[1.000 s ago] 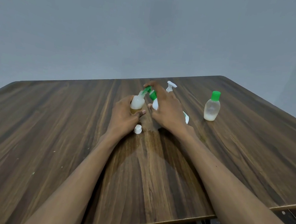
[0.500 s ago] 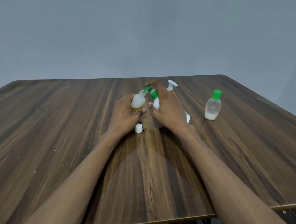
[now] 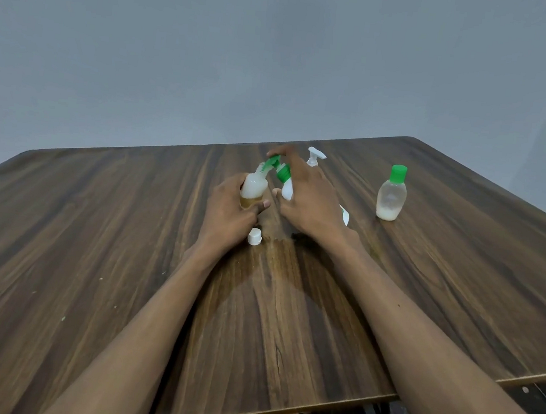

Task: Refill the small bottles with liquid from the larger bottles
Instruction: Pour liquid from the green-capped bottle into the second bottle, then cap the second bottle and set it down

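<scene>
From the head camera, your left hand (image 3: 227, 208) is wrapped around a small translucent bottle (image 3: 254, 188), fingers clamped on its body, holding it upright just above the wooden table (image 3: 93, 238), toward the middle of its far edge. Your right hand (image 3: 306, 200) grips a white pump bottle (image 3: 287, 188), fingers closed over it, its green nozzle (image 3: 271, 163) reaching over to the small bottle's mouth. A white cap (image 3: 254, 237) lies on the table just beside your left wrist. A white pump head (image 3: 314, 155) shows behind your right hand. A green-capped small bottle (image 3: 391, 194) stands upright near the right edge, well apart from both hands.
</scene>
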